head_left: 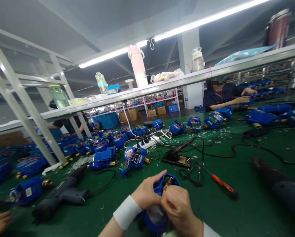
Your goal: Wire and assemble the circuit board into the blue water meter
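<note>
The two hands are close together on one blue device, which is low in the middle of the view, above the green table. The left hand grips its housing, with the thumb along the side; the right hand has its fingers curled at the upper opening, near thin wires, but I cannot tell what they pinch. Of writing, little can be read: a white label sits on a blue unit at the left, its print too small. On the heat gun I cannot read any brand. An orange-black screwdriver lies to the right.
</note>
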The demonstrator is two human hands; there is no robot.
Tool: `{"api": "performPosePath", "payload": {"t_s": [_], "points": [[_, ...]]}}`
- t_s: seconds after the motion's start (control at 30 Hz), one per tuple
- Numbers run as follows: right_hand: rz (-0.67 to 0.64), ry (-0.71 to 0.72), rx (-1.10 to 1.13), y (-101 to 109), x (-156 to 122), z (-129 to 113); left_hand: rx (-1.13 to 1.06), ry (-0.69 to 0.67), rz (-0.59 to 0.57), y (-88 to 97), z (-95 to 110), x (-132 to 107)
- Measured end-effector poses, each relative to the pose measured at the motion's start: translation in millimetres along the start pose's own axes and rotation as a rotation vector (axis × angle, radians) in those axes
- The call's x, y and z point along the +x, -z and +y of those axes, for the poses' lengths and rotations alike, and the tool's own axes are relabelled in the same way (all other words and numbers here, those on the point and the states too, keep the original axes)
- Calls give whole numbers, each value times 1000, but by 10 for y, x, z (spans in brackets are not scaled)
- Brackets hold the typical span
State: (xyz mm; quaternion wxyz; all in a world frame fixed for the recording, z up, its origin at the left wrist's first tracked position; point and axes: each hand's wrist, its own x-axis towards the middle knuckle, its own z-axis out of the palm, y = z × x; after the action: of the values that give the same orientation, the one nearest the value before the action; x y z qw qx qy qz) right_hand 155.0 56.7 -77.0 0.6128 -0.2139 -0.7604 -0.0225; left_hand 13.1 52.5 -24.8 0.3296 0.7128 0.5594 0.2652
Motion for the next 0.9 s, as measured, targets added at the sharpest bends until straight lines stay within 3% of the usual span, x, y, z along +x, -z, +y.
{"api": "performPosePath", "payload": {"t_s": [0.13,0.27,0.3,0.37,0.47,0.57,0.67,0.77,0.9], "points": [[124,-126,5,399,201,129,-63,12,-17,15,3,-19],[331,-380,-54,874,311,369,-164,26,-76,43,29,-49],[283,-428,-92,942,293,444,-181,28,-85,48,30,-53],[60,-458,-185,998,202,592,-203,29,-91,52,24,-59],[-203,-416,-304,955,19,720,-212,25,-86,38,7,-73],[-232,-377,-393,854,-90,629,-197,19,-69,13,4,-96],[-346,-347,-303,684,-134,384,-137,11,-11,-6,32,-124],[-502,-417,-240,458,-195,170,-89,9,19,-16,78,-144],[-525,-566,-240,258,-247,59,-67,10,34,-35,121,-159]]}}
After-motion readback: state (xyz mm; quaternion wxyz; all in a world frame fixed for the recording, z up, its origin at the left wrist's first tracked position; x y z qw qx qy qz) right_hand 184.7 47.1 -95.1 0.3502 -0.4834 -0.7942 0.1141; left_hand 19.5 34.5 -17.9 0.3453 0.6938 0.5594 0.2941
